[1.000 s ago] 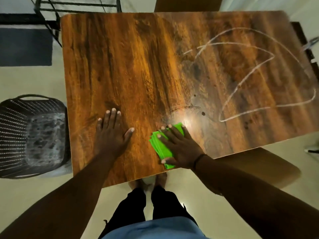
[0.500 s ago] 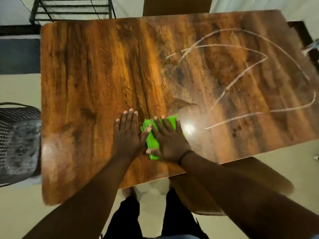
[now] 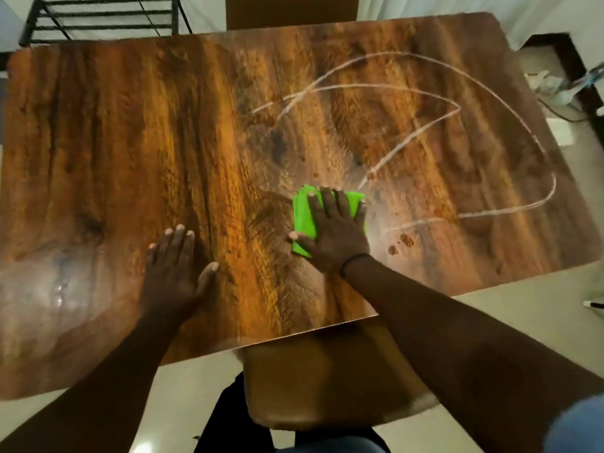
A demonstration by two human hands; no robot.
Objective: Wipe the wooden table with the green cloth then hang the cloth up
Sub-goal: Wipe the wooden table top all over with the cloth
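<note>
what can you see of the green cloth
The cloth is bright green, looks like soft fabric, and is folded into a thick flat pad with layered edges showing at its left side. It lies flat on the table, near the middle and toward the near edge. The right hand presses on it with straight, spread fingers and hides most of its right part. Its far right corner sits by the near end of a white streak. The left hand rests apart from it.

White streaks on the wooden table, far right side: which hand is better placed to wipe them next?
Right. The right hand already presses the green cloth flat, right beside the nearest white streaks. The left hand rests flat on the wooden table, apart from the cloth and farther from the streaks.
</note>
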